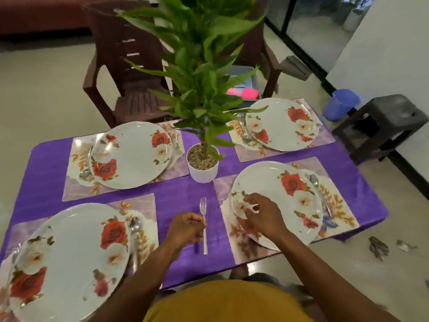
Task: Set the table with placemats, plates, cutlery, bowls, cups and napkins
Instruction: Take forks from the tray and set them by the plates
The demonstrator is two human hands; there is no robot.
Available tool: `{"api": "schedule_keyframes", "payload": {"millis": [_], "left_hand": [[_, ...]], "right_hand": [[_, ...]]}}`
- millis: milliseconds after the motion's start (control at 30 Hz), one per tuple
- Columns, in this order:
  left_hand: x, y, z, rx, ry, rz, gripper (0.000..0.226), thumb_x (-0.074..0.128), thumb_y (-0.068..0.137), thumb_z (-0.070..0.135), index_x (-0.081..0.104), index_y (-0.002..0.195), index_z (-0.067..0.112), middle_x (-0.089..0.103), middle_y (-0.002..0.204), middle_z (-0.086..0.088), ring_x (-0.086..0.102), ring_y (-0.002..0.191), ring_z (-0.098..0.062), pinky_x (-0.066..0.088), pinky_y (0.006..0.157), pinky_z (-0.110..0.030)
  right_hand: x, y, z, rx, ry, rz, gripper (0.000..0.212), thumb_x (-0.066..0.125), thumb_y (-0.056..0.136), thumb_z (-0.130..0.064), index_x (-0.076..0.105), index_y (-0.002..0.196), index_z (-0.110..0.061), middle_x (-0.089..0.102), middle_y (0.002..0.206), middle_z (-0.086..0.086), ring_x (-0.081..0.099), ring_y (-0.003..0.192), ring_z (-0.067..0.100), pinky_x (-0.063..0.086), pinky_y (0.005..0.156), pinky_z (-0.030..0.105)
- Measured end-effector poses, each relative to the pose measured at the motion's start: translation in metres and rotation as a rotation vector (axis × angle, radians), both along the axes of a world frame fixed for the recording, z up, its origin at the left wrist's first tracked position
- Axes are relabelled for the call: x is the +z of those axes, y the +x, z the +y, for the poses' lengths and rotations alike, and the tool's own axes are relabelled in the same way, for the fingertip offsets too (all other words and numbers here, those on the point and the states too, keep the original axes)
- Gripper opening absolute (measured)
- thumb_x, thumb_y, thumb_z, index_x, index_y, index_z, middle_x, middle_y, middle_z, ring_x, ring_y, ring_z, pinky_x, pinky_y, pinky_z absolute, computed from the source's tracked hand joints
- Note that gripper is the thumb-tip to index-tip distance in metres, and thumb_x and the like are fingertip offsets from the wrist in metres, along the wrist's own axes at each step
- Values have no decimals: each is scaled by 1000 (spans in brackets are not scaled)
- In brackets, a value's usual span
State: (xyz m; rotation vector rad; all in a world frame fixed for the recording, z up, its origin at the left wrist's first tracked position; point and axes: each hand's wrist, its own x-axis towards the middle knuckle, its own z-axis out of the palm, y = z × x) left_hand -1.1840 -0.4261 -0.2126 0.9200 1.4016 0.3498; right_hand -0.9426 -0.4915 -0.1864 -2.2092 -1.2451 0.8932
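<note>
Left hand (185,228) pinching fork (203,225) (tines pointing away), plate (276,201) just right, under loosely curled right hand (264,214).

Purple-covered table (181,194); four floral placemats (308,156), each under a plate (130,154); white plant pot (202,169) at centre

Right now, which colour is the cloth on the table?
Purple tablecloth, seen best in the head view.
</note>
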Motion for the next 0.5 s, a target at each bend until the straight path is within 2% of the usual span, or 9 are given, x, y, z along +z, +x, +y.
{"api": "schedule_keyframes", "payload": {"millis": [167,333,500], "left_hand": [[-9,45,-6,44,-33,24,6,71,89,-6,71,93,-1,70,71,-11,62,57,-19,60,55,-33],[-21,75,-8,36,-51,87,9,68,89,-7,69,96,-1,69,74,-13,62,58,-19,58,52,-30],[-33,83,-6,20,-36,128,9,71,89,-7,70,97,-3,75,85,-17,69,66,-23,63,61,-37]], "right_hand": [[-16,57,7,195,-90,-222,54,75,89,-31,58,140,-23,57,145,2,49,135,23,30,119,35],[-21,84,9,362,-241,-407,75,70,88,-42,36,155,-30,32,162,7,35,146,31,40,113,41],[-27,91,2,439,-317,-458,86,71,82,-50,29,155,-34,24,161,7,33,143,32,45,107,43]]}}
